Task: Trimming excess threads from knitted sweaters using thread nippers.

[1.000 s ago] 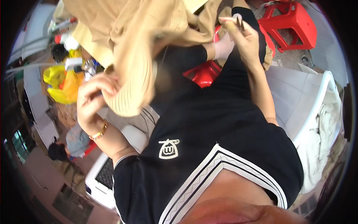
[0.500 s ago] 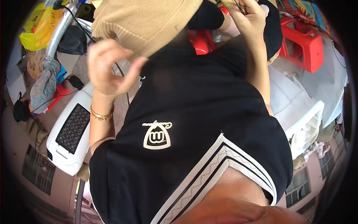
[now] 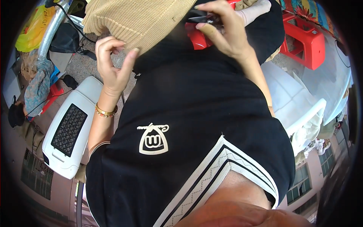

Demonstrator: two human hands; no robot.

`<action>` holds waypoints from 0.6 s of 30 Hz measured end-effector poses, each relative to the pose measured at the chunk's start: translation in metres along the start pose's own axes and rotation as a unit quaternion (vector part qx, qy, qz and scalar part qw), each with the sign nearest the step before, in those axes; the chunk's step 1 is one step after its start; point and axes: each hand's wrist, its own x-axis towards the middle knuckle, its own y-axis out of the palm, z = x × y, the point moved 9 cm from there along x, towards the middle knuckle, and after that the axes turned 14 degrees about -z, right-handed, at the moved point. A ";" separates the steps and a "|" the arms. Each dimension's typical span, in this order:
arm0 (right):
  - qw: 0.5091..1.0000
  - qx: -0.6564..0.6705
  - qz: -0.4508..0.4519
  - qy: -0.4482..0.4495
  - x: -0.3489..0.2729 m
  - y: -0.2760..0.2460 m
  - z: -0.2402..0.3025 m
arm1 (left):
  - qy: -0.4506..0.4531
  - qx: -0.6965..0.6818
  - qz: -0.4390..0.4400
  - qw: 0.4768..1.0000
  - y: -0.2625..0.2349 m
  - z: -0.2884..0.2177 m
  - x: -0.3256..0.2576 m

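Observation:
A tan knitted garment [image 3: 138, 22] with a ribbed edge lies across my lap at the top of the view. My left hand [image 3: 111, 66] is at its lower left edge, fingers curved and thumb apart from them. The fingertips appear to touch the ribbing, but I see no cloth pinched between them. Right of the knit, my right hand [image 3: 228, 34] is closed around a small dark tool [image 3: 200, 17] that looks like thread snips. Its pointed end is directed left toward the knit, and the fingers partly cover it.
A red plastic stool [image 3: 304, 41] stands at right, beside a pale plastic-covered surface [image 3: 283, 94]. At left are a white machine casing with a black grille [image 3: 70, 130], a black bag [image 3: 66, 38], a yellow plastic bag [image 3: 34, 30] and a dark cable [image 3: 75, 22].
My right hand has come left and down, bringing the dark tool beside the knit. My left hand has shifted slightly right and now rests at the ribbed edge.

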 end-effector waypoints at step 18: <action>0.985 -0.025 -0.038 -0.166 -0.013 0.019 0.036 | -0.478 -0.289 0.025 0.829 0.009 0.020 -0.035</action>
